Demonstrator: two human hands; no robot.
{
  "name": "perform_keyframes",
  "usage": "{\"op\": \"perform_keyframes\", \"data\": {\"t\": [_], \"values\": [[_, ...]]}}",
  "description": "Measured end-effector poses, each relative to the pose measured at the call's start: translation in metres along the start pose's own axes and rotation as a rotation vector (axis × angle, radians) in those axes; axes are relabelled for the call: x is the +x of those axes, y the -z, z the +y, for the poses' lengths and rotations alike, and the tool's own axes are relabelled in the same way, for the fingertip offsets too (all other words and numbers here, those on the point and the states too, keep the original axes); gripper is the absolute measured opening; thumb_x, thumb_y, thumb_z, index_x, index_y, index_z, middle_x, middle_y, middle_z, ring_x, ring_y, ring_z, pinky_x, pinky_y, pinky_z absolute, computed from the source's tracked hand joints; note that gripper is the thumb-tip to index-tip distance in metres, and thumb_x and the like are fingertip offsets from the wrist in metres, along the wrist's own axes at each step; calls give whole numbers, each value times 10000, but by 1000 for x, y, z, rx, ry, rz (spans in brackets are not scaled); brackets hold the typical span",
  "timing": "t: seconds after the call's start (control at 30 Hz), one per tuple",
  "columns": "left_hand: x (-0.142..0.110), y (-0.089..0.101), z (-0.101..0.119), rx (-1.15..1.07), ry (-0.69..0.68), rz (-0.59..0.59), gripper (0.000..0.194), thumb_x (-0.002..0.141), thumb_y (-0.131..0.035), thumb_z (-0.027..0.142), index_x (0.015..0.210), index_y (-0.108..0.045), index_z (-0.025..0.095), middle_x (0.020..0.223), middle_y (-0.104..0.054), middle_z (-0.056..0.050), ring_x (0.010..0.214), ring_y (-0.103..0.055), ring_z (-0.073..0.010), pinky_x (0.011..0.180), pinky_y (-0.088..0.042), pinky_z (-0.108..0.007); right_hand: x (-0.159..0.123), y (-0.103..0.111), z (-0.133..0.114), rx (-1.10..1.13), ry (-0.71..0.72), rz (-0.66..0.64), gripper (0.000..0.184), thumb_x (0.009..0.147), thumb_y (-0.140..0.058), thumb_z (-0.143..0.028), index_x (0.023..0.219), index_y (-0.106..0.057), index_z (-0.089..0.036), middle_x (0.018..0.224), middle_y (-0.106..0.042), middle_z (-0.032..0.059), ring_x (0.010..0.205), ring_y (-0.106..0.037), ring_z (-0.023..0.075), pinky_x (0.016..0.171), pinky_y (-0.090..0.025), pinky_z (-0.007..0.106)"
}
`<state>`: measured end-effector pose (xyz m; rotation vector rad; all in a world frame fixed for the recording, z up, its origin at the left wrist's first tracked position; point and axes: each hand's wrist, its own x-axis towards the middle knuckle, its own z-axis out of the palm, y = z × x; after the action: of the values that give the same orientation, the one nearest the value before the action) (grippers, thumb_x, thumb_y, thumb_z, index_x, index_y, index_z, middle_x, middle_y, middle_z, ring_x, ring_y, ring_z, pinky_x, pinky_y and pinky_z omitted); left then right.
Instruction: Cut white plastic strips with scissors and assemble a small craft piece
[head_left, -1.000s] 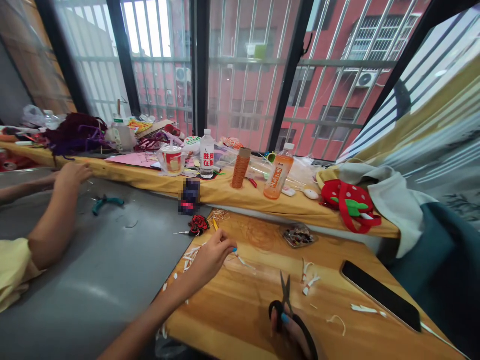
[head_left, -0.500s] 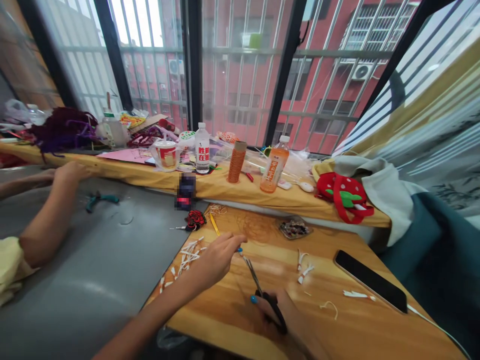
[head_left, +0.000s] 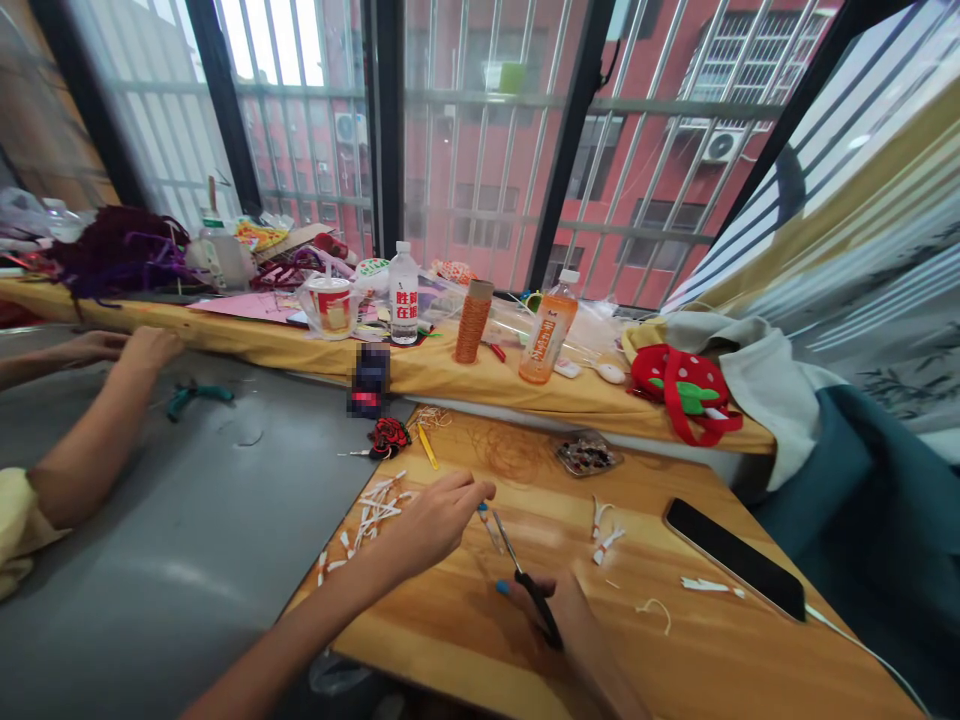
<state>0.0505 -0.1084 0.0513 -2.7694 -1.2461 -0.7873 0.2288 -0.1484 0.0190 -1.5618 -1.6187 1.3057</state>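
My right hand [head_left: 559, 612] grips black-handled scissors [head_left: 525, 578] low over the wooden table [head_left: 720, 660], blades pointing up-left. My left hand [head_left: 435, 515] is closed in a pinch on a small white strip [head_left: 489, 525] right at the blade tips. Several cut white strips [head_left: 375, 505] lie just left of my left hand, and more white strips [head_left: 602, 530] lie to the right.
A black phone [head_left: 731, 558] lies at the right. A dish of beads [head_left: 586, 455], a red-black flower [head_left: 390, 436] and a yellow stick lie behind. The yellow ledge [head_left: 300, 350] holds bottles, a thread spool, a cup and a strawberry bag. Another person's arms [head_left: 97, 430] rest on the grey table at left, near green pliers [head_left: 196, 394].
My right hand brought the scissors from the table's near edge up and left to my left hand, whose pinched strip now meets the blade tips. The view shifted slightly.
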Motion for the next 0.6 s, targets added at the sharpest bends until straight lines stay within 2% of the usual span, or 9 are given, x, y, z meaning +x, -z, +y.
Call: {"op": "perform_keyframes", "data": {"t": [0.1,0.23,0.43,0.6], "values": [[1,-2,-6,-45,38,55,245,785,-301,17,896,-467,159,766,-512,-36,723,-482,-140,647,-390,-223,-5,2,5,-2,-16,49,469,571,-539,-578,397,-349,-186,351,-324,-59,347,-293,55,366,-191,201],[3,-4,-10,-104,63,110,206,789,-324,40,899,-447,164,792,-530,-39,738,-492,-141,661,-391,-230,-15,1,2,-43,-3,-106,439,610,-529,-530,410,-357,-180,366,-337,-59,361,-292,54,364,-183,195],[4,0,-3,-83,34,65,189,771,-338,36,872,-439,159,778,-537,-42,727,-492,-150,655,-386,-237,-8,-5,-3,-94,51,-195,436,650,-535,-498,423,-366,-165,376,-323,-62,368,-277,47,356,-168,184],[4,0,1,-22,19,20,200,746,-347,27,860,-453,154,765,-530,-44,709,-483,-156,643,-382,-241,3,-7,-4,-97,55,-163,454,642,-525,-525,416,-363,-166,377,-288,-65,361,-240,40,358,-151,192]]}}
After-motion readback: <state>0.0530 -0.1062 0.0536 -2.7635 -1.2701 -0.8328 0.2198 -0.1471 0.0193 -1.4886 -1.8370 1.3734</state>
